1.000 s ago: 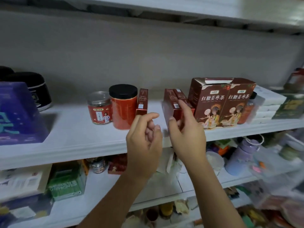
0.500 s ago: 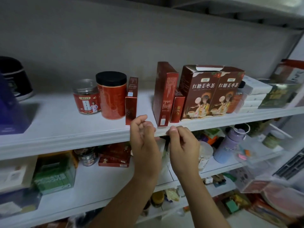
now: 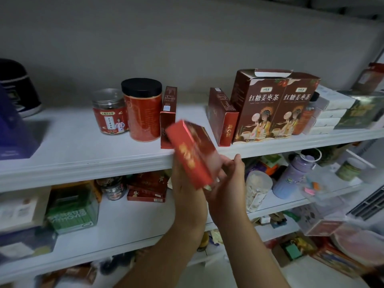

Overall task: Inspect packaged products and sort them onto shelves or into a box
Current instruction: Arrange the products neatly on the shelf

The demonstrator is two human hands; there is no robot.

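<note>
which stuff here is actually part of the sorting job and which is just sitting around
Job in hand:
held red box, gripped by the left hand, right hand at its side
upper shelf, with a slim red box and tea cartons standing on it

Just lying about:
lilac bottle
green box
black appliance
</note>
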